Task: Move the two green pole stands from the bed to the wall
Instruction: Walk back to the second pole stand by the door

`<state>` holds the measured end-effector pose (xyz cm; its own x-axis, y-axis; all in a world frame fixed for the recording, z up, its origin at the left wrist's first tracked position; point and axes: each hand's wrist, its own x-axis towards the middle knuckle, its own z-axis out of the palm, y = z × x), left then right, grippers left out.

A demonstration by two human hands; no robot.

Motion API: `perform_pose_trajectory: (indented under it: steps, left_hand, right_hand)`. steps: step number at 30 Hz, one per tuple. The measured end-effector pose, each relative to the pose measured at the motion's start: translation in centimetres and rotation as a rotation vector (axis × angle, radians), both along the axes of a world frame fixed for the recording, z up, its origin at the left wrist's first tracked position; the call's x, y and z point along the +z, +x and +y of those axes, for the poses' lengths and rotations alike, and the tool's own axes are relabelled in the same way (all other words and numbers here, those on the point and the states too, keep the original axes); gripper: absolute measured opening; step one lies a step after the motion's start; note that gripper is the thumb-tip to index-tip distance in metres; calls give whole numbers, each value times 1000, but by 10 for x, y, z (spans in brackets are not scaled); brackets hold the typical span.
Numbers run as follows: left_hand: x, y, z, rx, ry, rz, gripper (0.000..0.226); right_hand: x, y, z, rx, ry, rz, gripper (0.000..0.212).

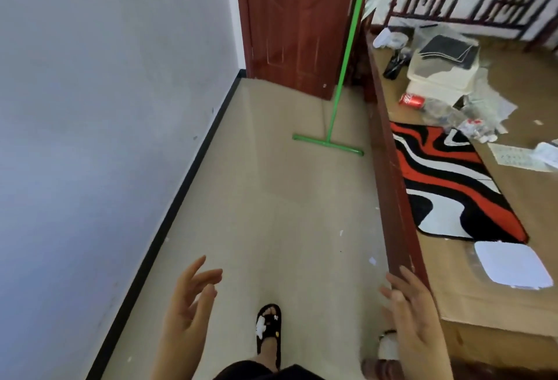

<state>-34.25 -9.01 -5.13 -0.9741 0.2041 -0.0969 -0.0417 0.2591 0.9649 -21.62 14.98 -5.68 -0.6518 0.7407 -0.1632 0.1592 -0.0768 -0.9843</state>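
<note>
One green pole stand (344,71) stands on the floor ahead, its T-shaped foot (327,144) flat on the tiles and its pole leaning up against the edge of the brown door (290,23), next to the bed's side rail (389,168). I see no second green stand. My left hand (190,304) is low in the view with fingers spread and nothing in it. Beside the bed's near corner my right hand (413,316) is likewise empty, fingers apart. Both hands are far from the stand.
The pale wall (105,108) with a black skirting runs along the left. On the bed lie a red, black and white rug (447,186), a white box (440,77), a red soda can (412,99), plastic wrap and papers. My sandalled foot (268,328) is on the beige floor.
</note>
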Motion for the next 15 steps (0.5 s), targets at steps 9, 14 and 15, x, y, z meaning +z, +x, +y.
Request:
perform_pose_trajectory:
  steps: [9, 14, 15]
  left_hand:
    - [13, -181, 117, -191, -13, 23, 28]
    - [6, -256, 203, -227, -22, 9, 28]
    - [5, -270, 224, -222, -15, 8, 29]
  right_hand:
    - [6, -124, 82, -215, 72, -50, 55]
    - [0, -191, 159, -238, 88, -77, 58]
    - [0, -206, 179, -252, 93, -81, 56]
